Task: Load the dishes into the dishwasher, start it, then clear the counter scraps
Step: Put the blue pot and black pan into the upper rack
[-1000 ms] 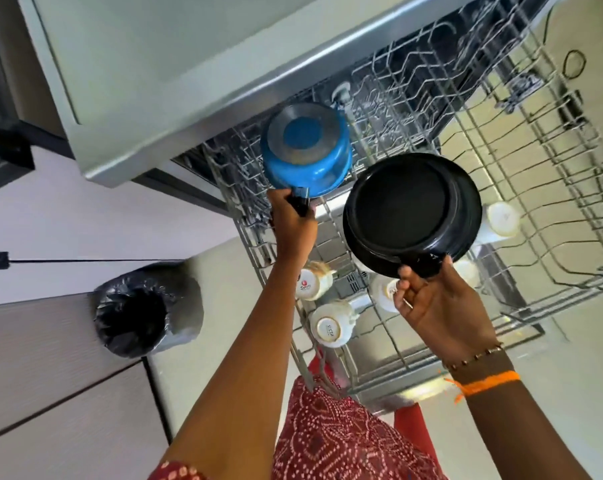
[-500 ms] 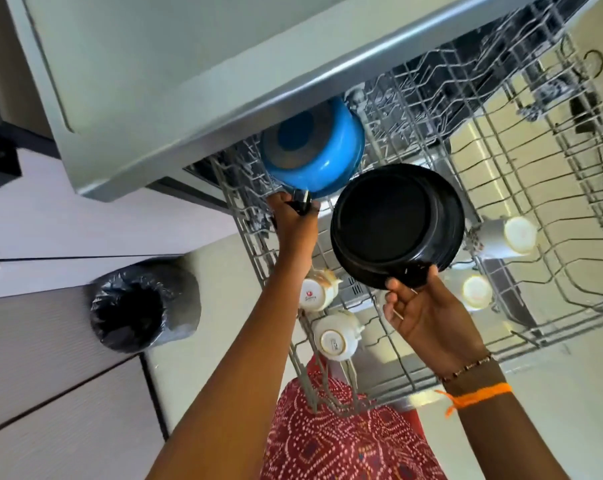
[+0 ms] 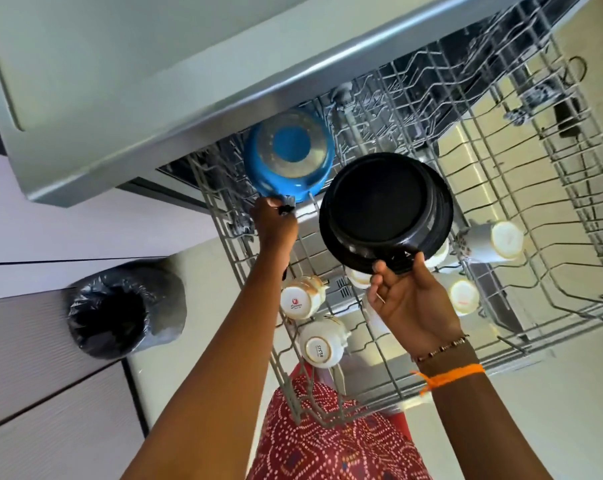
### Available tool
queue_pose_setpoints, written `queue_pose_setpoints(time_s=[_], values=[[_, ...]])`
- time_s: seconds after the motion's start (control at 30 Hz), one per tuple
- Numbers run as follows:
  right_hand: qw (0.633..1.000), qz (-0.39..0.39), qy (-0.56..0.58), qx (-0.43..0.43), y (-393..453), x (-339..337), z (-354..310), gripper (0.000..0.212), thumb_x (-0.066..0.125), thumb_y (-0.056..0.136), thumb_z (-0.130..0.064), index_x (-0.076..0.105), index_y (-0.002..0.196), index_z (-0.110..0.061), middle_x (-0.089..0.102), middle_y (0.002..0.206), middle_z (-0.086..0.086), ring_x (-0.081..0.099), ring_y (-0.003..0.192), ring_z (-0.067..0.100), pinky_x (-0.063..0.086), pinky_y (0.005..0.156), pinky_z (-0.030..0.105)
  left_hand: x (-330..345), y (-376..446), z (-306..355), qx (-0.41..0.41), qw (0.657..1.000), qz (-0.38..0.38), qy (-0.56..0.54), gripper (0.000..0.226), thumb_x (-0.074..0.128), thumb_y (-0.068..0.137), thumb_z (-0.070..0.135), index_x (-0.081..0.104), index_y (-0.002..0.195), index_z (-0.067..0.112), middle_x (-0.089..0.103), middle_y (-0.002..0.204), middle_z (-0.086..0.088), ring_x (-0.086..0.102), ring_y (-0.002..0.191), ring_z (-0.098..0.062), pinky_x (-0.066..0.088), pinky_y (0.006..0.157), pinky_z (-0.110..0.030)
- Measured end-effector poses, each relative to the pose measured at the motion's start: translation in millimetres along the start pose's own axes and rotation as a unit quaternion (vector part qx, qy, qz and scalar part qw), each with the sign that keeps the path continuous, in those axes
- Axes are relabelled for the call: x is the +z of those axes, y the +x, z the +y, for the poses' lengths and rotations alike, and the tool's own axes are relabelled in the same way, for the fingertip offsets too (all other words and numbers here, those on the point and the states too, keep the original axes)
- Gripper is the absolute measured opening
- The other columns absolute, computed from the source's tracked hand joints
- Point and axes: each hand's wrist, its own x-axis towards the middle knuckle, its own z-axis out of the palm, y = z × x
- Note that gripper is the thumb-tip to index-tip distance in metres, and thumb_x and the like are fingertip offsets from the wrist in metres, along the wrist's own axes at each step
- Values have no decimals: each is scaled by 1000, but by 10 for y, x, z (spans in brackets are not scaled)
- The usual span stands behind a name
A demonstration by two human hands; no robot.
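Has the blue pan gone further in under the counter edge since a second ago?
Yes. The blue pan, held by the left hand, now sits partly tucked beneath the counter edge; earlier it was clear of it.

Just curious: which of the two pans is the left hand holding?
The blue pan, gripped by its handle in the left hand; the right hand holds the black pan.

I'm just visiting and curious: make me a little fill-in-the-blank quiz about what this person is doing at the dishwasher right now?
1. The left hand holds the handle of a ____ pan, turned bottom-up.
2. The right hand holds a ____ pan above the rack.
3. The white cups in the rack sit ____ down.
4. The right wrist wears an ____ thread.

Missing words: blue; black; upside; orange
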Motion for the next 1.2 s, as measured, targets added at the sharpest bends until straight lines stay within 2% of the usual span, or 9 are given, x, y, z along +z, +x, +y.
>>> queue_pose_setpoints(time_s=[0.1,0.17,0.33,0.47,0.7,0.8,0.93,1.1,1.2], values=[[1000,6,23,-13,93,96,-132,62,33,92,-46,73,58,-13,68,62,0,61,52,9,51,56,14,-66,-55,71,-10,997,44,60,30,60,86,14,56,112,-1,56,121,-20,53,111,-32,43,96,-40],[1000,11,24,-16,194,154,-236,62,30,95,-46,71,65,-11,68,61,-1,60,49,8,49,54,13,-62,-165,178,15,998,47,43,29,58,88,16,55,113,1,54,122,-18,52,112,-32,41,98,-42],[999,33,-1,-2,459,279,-574,66,27,97,-46,64,55,-11,57,47,-5,50,37,4,41,45,9,134,-410,527,100,984,-119,-90,32,50,94,10,54,126,7,54,127,-6,52,114,-19,42,97,-27],[999,31,-8,20,537,197,-799,48,24,98,-41,44,62,-16,40,37,-6,35,29,2,31,39,8,287,-446,591,191,970,-144,-40,50,60,87,9,47,135,14,40,139,-10,41,128,-18,32,110,-31],[994,-36,-65,75,550,64,-901,54,22,97,-40,52,59,-17,33,32,-3,30,28,4,25,37,12,332,-455,573,193,970,-142,-37,77,74,73,14,35,139,24,31,143,-6,32,128,-13,26,99,-15],[990,15,-115,77,590,168,-938,41,22,99,-38,41,69,-17,39,33,-4,31,28,4,27,36,11,303,-405,614,182,973,-141,-10,77,77,68,14,41,134,29,33,137,-7,37,123,-17,29,97,-20],[985,99,-137,30,649,314,-948,39,31,100,-34,46,76,-7,59,44,9,47,30,11,42,36,12,350,-352,696,200,972,-122,24,77,78,67,15,42,134,28,32,138,-8,35,127,-24,28,98,-23],[988,110,-110,11,614,303,-927,47,36,99,-37,50,79,3,61,47,12,53,33,13,48,37,18,436,-389,728,194,972,-127,35,76,77,67,13,42,134,25,32,138,-11,37,126,-28,33,106,-36],[987,108,-119,-2,584,287,-919,39,39,98,-35,50,87,0,62,52,14,54,34,14,49,37,18,459,-437,692,201,971,-122,38,76,77,68,12,43,135,23,34,138,-11,36,126,-26,33,105,-35]])
